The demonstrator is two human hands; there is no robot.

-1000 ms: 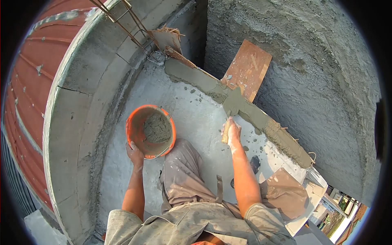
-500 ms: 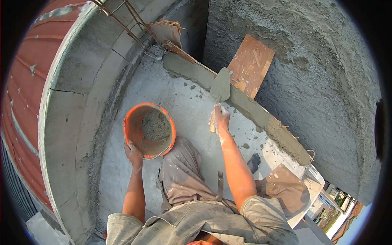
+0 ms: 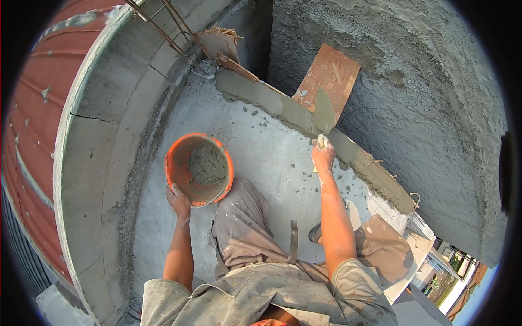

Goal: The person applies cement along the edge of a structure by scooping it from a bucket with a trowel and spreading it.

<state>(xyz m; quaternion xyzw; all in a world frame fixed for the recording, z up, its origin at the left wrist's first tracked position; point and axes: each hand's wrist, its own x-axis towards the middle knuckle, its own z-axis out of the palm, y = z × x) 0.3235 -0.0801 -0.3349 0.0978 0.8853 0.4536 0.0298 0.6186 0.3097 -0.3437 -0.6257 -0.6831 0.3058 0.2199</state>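
My left hand (image 3: 178, 202) grips the near rim of an orange bucket (image 3: 227, 157), which is tilted so its mouth faces me. Wet grey mortar (image 3: 208, 164) lies inside it. My right hand (image 3: 323, 156) is closed around the handle of a trowel (image 3: 324, 111), its pointed blade directed away from me. The blade is over the edge of a strip of fresh mortar (image 3: 261, 98) and in front of a brown board (image 3: 333, 68). Whether the blade touches the mortar cannot be made out.
A curved concrete parapet (image 3: 89, 146) rises on the left, with a red metal roof (image 3: 32, 136) beyond. Rebar (image 3: 171, 30) and splintered plywood (image 3: 218, 43) stand at the back. A rough plastered wall (image 3: 424, 125) fills the right. Mortar crumbs dot the pale floor (image 3: 272, 157).
My right hand and the trowel have moved to the right along the mortar strip, and the blade has turned. My left hand still holds the bucket in nearly the same place.
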